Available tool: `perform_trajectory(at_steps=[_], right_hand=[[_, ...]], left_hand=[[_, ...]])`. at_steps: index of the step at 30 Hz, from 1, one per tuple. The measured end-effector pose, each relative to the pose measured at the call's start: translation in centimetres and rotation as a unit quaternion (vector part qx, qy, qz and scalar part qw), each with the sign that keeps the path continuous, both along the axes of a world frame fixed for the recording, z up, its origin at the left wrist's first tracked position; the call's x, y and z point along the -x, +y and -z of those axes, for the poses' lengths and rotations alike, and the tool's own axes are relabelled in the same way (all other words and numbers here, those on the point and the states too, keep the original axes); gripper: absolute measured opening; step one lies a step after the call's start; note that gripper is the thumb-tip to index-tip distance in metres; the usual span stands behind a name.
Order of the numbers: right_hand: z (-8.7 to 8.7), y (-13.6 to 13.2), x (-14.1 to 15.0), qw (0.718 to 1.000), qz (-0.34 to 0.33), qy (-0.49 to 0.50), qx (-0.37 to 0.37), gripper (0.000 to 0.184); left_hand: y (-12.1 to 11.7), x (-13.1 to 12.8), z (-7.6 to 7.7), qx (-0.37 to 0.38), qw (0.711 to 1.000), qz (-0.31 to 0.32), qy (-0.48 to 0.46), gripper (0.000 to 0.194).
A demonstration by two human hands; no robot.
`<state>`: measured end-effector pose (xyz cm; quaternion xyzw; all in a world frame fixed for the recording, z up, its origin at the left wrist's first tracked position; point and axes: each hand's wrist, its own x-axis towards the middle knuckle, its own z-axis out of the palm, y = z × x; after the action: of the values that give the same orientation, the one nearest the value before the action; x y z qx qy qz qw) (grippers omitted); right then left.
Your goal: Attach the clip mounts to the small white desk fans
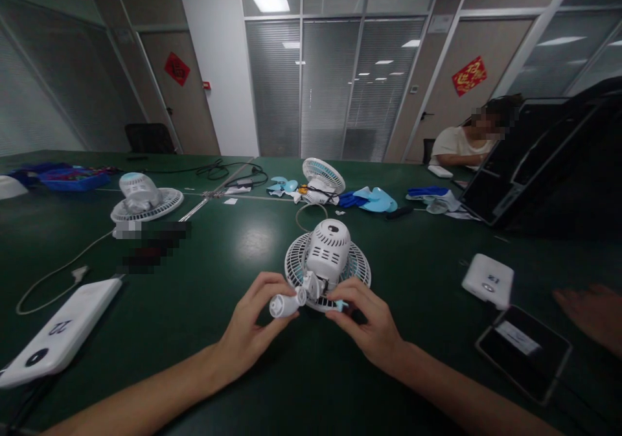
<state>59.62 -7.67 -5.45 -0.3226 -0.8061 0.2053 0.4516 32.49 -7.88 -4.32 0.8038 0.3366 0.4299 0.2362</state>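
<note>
A small white fan head lies face down on its round grille on the green table. My left hand is closed around a short white cylindrical fan neck at the near side of the motor housing. The neck sits against the white joint of the housing; whether it is fastened there I cannot tell. Between the thumb and fingers of my right hand is a small light-blue knob, just right of that joint. The fingers partly cover the knob.
Another fan head lies at left, and one more stands behind among blue fan blades. White power banks and a black device flank the work. A co-worker sits back right; another person's hand rests at right.
</note>
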Motion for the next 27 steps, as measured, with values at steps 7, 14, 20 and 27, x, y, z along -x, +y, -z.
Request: perform_trajectory(at_steps=[7,14,20,27], right_hand=[[0.5,0.0,0.4,0.999,0.034,0.036,-0.005,0.024],[0.2,0.0,0.6,0.997,0.053,0.055,0.019,0.021],[0.1,0.1,0.8,0.996,0.059,0.058,0.023,0.021],[-0.4,0.4,1.1,0.997,0.069,0.034,-0.004,0.018]], left_hand=[[1.2,-0.1,0.1,-0.204,0.969,0.039,0.135,0.038],[1.2,-0.9,0.4,-0.197,0.968,0.022,0.153,0.030],[1.5,-0.1,1.5,-0.141,0.976,0.012,0.166,0.037],[2.3,-1.5,1.4,-0.085,0.987,0.002,0.135,0.032]])
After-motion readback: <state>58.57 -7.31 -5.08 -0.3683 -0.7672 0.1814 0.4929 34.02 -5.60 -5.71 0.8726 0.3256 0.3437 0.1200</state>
